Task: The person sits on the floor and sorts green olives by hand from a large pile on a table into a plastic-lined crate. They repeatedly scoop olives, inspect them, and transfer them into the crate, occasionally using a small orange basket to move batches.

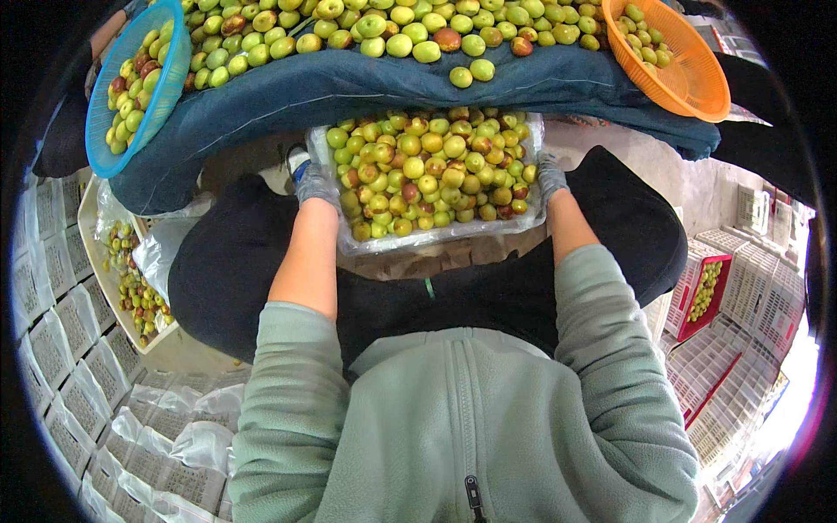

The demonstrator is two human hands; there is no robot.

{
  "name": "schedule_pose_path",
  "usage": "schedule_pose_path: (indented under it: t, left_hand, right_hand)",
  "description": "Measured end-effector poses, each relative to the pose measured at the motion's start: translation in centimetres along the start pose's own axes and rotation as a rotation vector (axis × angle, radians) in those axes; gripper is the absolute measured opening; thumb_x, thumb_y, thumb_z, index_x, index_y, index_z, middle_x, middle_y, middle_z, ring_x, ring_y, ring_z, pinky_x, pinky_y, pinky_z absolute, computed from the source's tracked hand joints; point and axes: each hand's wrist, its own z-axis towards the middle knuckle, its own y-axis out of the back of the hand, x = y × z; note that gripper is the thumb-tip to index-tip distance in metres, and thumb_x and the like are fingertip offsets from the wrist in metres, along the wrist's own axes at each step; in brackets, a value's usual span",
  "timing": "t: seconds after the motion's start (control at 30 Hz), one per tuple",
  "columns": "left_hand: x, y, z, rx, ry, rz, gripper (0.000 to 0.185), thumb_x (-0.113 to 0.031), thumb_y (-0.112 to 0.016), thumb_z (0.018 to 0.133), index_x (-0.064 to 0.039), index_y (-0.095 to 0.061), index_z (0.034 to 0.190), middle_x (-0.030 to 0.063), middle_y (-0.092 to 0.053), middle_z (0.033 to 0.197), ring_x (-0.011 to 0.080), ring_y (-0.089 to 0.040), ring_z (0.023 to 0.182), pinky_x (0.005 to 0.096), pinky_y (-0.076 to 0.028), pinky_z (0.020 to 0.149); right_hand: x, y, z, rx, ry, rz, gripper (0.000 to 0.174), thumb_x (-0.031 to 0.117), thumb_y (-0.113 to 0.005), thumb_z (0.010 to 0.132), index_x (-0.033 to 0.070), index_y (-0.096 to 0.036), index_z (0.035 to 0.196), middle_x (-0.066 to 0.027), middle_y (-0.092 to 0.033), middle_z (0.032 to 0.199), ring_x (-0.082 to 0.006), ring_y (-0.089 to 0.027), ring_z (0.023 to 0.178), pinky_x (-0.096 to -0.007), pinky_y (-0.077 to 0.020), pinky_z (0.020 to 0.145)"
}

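A plastic-lined crate (458,233) full of green and reddish-brown jujubes (428,173) is between my knees, just below the table's cloth edge. My left hand (316,184), in a grey glove, grips the crate's left side. On the opposite side my right hand (551,175), gloved the same way, holds the crate's right end. The fingers of both hands are partly hidden by the crate and its clear liner. Loose jujubes (399,45) are spread over the dark blue cloth (314,88) ahead of me, and two lie close to its near edge.
At the left of the cloth leans a blue plastic basket (176,85) with jujubes; an orange basket (693,85) sits at the right. A cream bin (91,219) holds more fruit by my left knee. Stacked crates (163,471) stand behind left, others (762,281) at right.
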Motion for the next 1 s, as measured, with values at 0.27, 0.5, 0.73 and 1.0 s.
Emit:
schedule_pose_path:
  t: [0.27,0.5,0.73,1.0]
  left_hand:
    - [-1.7,-2.0,-3.9,-0.113,-0.102,0.114,0.037,-0.017,-0.055,0.09,-0.008,-0.055,0.125,0.0116,-0.062,0.11,0.0265,-0.059,0.09,0.0372,-0.049,0.078]
    - [-1.3,-1.8,-1.9,-0.162,-0.102,0.274,0.033,-0.025,-0.049,0.092,-0.003,-0.065,0.109,0.0147,-0.065,0.097,0.0289,-0.06,0.083,0.0373,-0.049,0.075]
    - [0.2,-6.0,-9.0,-0.173,-1.29,1.397,0.048,-0.021,-0.061,0.083,-0.007,-0.054,0.129,0.0179,-0.053,0.128,0.0351,-0.048,0.118,0.0427,-0.035,0.106]
    - [2.1,-10.4,-14.3,0.473,-1.543,1.576,0.054,-0.028,-0.062,0.08,-0.015,-0.052,0.132,0.0118,-0.048,0.134,0.0337,-0.042,0.125,0.0506,-0.026,0.11]
  right_hand:
    - [1.1,0.3,-2.0,-0.081,-0.151,0.027,0.046,0.035,-0.046,0.09,-0.001,-0.063,0.113,-0.018,-0.065,0.11,-0.026,-0.061,0.097,-0.0378,-0.0449,0.087]
    - [6.9,-1.7,-8.3,-0.256,0.16,-0.556,0.045,0.028,-0.063,0.081,0.005,-0.06,0.12,-0.0231,-0.062,0.109,-0.0382,-0.058,0.104,-0.0454,-0.0465,0.09]
    - [13.4,-8.0,-14.1,0.115,1.179,-0.873,0.047,0.025,-0.067,0.079,0.008,-0.056,0.121,-0.0141,-0.056,0.12,-0.0349,-0.054,0.111,-0.044,-0.0424,0.097]
    - [10.4,-10.6,-16.0,-0.012,1.293,-0.882,0.06,0.04,-0.065,0.08,0.007,-0.053,0.129,-0.0164,-0.048,0.128,-0.0338,-0.041,0.124,-0.0473,-0.0313,0.107]
